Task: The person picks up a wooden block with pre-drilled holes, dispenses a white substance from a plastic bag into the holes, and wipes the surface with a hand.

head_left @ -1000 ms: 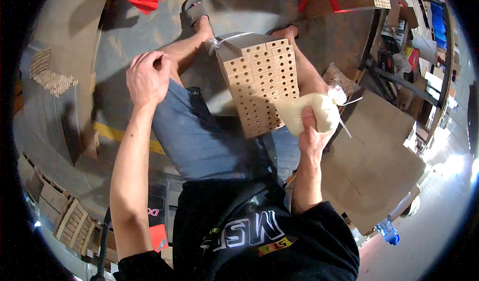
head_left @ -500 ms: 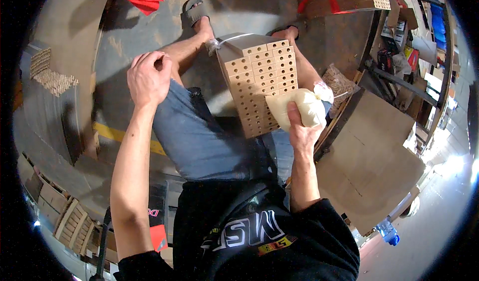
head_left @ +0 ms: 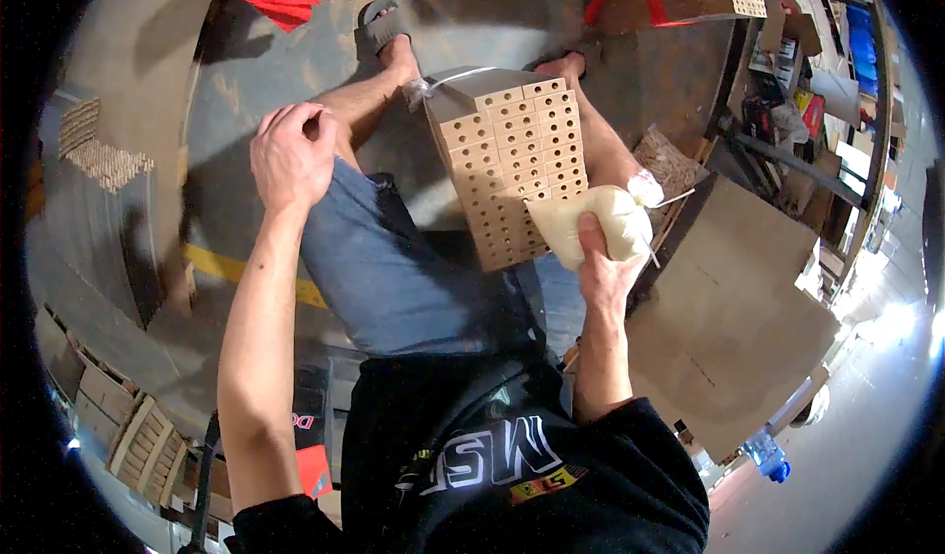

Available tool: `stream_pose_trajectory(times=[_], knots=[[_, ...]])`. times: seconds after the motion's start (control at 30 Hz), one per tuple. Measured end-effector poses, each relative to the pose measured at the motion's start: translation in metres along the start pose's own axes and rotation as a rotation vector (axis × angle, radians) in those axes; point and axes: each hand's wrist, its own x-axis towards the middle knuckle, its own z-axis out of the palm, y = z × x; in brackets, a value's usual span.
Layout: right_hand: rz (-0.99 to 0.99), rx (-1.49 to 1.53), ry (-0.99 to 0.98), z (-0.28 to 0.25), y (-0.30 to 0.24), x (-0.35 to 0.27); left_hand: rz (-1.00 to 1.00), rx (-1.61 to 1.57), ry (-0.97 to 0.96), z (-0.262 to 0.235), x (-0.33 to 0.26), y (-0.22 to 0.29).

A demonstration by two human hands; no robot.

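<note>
Block stack [head_left: 517, 151]: pale, drilled with rows of holes, between the shins.
Floor [head_left: 236, 92]: grey, scuffed, a yellow stripe [head_left: 221, 264] left of the stack.
Room: cluttered dark-framed shelf [head_left: 807, 165] and brown cardboard [head_left: 738, 318] right of the stack.
Left hand [head_left: 293, 157]: left of the stack, loosely curled at the knee; contents cannot be told.
Right hand [head_left: 607, 271]: closed round the cream bag.
Cream bag [head_left: 618, 215]: at the stack's lower right, tip against or before its face, unclear which.

The block stack [head_left: 512, 151] stood between the legs [head_left: 364, 259], the bag [head_left: 612, 215] in the right grip [head_left: 607, 271] at its right, the left grip [head_left: 293, 160] leftward.
</note>
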Motion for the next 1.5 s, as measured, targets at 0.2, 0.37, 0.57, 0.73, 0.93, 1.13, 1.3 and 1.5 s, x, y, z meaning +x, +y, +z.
stream_pose_trajectory(times=[0.2, 0.37, 0.57, 0.73, 0.93, 1.13, 1.3, 1.5], knots=[[-0.049, -0.098, -0.013, 0.002, -0.001, 0.000, -0.002, 0.011, 0.012, 0.001, 0.000, 0.001], [-0.015, -0.095, -0.018, 0.005, 0.000, 0.001, -0.007, 0.008, 0.018, 0.001, 0.000, -0.001], [-0.046, -0.097, 0.019, -0.002, -0.005, -0.001, -0.005, 0.001, 0.013, 0.001, 0.001, 0.001], [-0.056, -0.019, 0.127, -0.008, -0.003, 0.004, -0.001, 0.000, 0.019, -0.001, 0.001, 0.001], [-0.009, -0.033, 0.117, -0.006, -0.002, 0.009, -0.006, 0.009, 0.011, 0.001, 0.000, 0.001], [-0.011, -0.050, 0.109, -0.007, 0.004, 0.010, 0.008, -0.003, 0.043, 0.000, 0.001, 0.004], [-0.079, -0.063, 0.069, -0.004, 0.011, 0.011, 0.022, -0.007, 0.082, 0.001, 0.000, 0.004], [0.012, -0.064, 0.104, -0.011, 0.001, 0.004, -0.007, 0.023, 0.009, 0.002, 0.001, 0.000]])
